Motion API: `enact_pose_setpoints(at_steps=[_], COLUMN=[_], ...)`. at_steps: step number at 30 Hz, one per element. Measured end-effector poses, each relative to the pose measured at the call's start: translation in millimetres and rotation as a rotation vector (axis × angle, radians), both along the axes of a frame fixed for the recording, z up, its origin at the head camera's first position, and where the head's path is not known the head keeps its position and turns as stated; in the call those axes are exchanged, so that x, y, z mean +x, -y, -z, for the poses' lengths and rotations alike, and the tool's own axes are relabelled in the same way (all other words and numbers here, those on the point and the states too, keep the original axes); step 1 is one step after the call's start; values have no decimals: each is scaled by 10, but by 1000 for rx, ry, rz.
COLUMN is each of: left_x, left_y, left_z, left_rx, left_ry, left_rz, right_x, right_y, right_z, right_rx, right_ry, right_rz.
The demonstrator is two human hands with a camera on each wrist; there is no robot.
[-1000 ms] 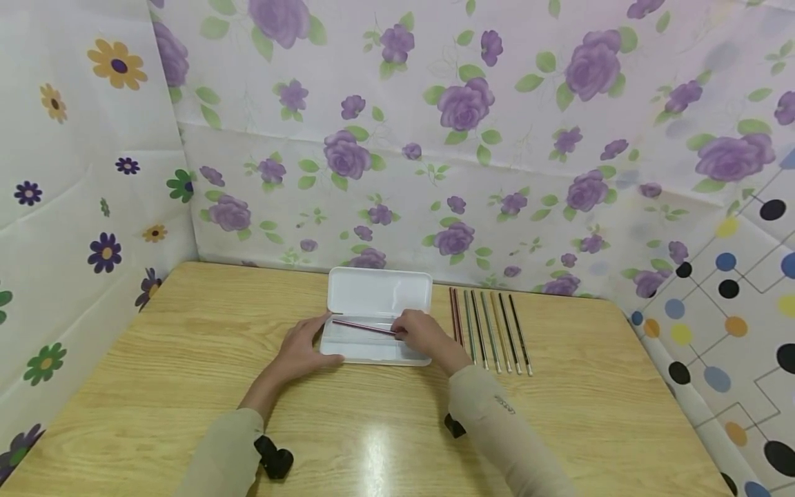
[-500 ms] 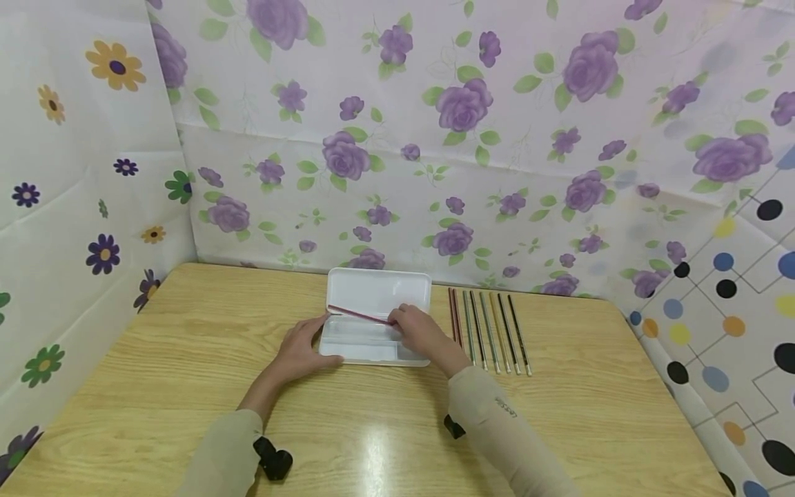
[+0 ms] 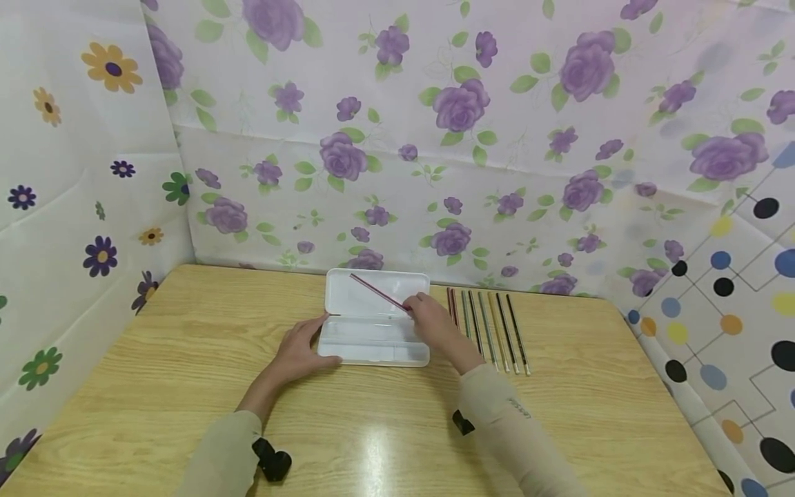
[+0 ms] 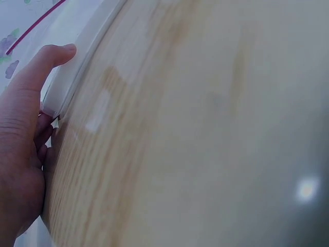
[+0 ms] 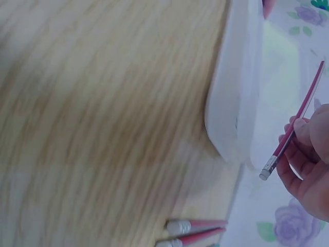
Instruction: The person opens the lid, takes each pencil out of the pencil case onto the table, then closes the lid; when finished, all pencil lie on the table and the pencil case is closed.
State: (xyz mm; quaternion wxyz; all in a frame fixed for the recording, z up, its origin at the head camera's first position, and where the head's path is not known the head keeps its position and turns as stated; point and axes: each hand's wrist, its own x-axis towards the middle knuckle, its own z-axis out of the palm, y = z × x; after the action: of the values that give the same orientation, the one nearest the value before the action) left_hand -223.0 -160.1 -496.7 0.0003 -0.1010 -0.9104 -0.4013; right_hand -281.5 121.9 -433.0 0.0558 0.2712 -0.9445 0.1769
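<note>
A white pencil case (image 3: 354,353) lies with its lid (image 3: 410,281) raised toward the wall. My left hand (image 3: 298,347) holds the case's left end, the thumb over the front rim and the other fingers at the side. My right hand (image 3: 433,323) pinches a red pencil (image 3: 375,290) above the case, tilted, its far end in front of the lid. In the right wrist view the white eraser end of this pencil (image 5: 308,95) sticks out below the fingers. From the left wrist, the thumb shows on the case (image 4: 77,64).
To the right of the case, several pencils (image 3: 495,331) lie side by side, red, green, black and yellow, eraser ends toward me. Flowered cloth (image 3: 279,193) walls the wooden table (image 3: 373,421) at the back; patterned sheets stand at both sides.
My right hand has lifted the red pencil from the case's tray, up and slightly right, and its far end has swung upward. My left hand keeps its place on the case.
</note>
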Motion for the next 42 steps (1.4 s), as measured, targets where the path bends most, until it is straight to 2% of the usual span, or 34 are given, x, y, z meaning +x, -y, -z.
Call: enact_pose_setpoints(at_steps=[9, 17, 22, 26, 33, 42], left_x=[-5, -13, -9, -7, -10, -5], left_y=[4, 15, 13, 8, 1, 6], left_z=[9, 37, 37, 32, 30, 32], left_rx=[13, 6, 5, 5, 4, 8], left_ry=[3, -7, -7, -5, -6, -4], left_rz=[-2, 2, 6, 7, 10, 13], right_x=[-62, -101, -124, -120, -56, 19], right_y=[-337, -751, -1045, -1282, -1619, -1958], right_z=[-92, -190, -184, -164, -130, 18], right_rx=[-139, -218, -251, -256, -202, -194], right_ry=[6, 105, 157, 176, 203, 253], right_rz=[104, 235, 292, 318, 373, 437])
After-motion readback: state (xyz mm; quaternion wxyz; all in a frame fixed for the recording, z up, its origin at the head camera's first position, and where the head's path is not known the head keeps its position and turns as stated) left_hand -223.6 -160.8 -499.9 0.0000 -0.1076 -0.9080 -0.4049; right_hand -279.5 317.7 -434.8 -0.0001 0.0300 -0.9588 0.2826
